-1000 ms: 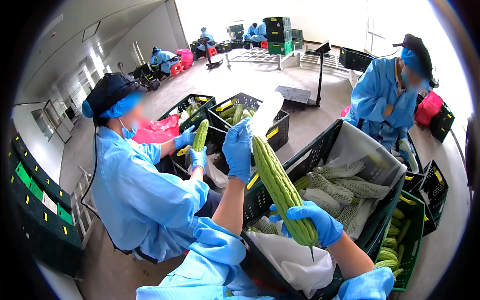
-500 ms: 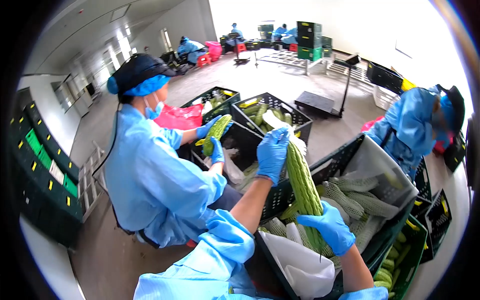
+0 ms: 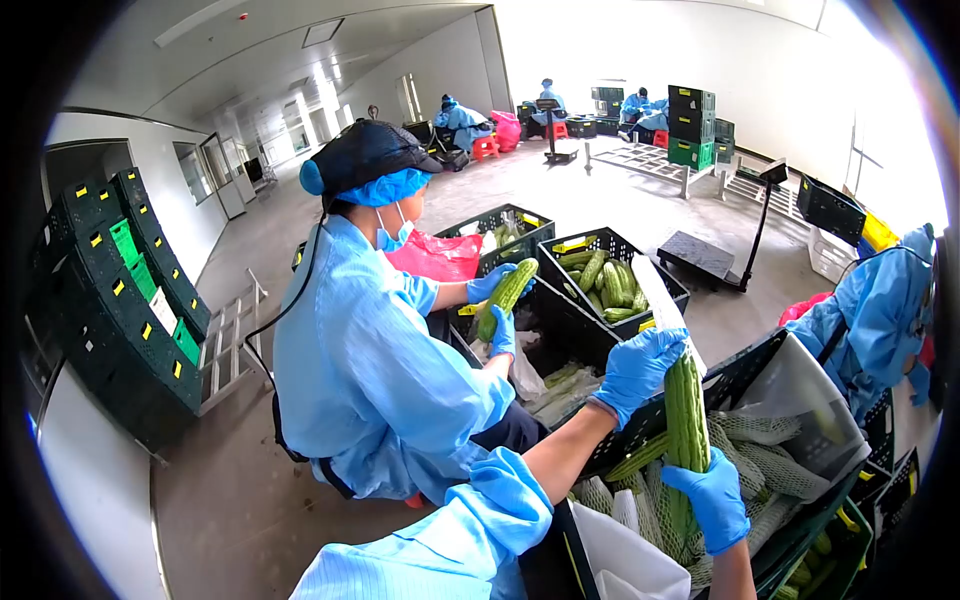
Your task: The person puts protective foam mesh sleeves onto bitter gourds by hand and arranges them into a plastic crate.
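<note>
Over a lined crate [image 3: 583,540] I hold a long green bitter gourd [image 3: 686,415] nearly upright. My left hand [image 3: 645,372] is closed round its upper end, where a white foam net sleeve [image 3: 655,292] stretches up beyond the fingers. How much of the gourd sits inside the sleeve is hidden by that hand. Lower down, my right hand [image 3: 712,498] is wrapped round the gourd's lower part. Beneath it in the crate lie several netted gourds [image 3: 765,465], next to a white plastic liner [image 3: 635,550].
At left a co-worker [image 3: 390,360] in blue holds another bitter gourd [image 3: 505,298] above a dark crate [image 3: 570,325]. Behind stands a crate of gourds [image 3: 610,285], then a platform scale [image 3: 700,257]. Another person [image 3: 865,320] bends at right. Stacked crates [image 3: 120,310] line the left wall.
The view has swung left, so everything sits further right or lower. The white sleeve, bunched at the gourd's top before, now stretches upward. Both my hands keep their hold.
</note>
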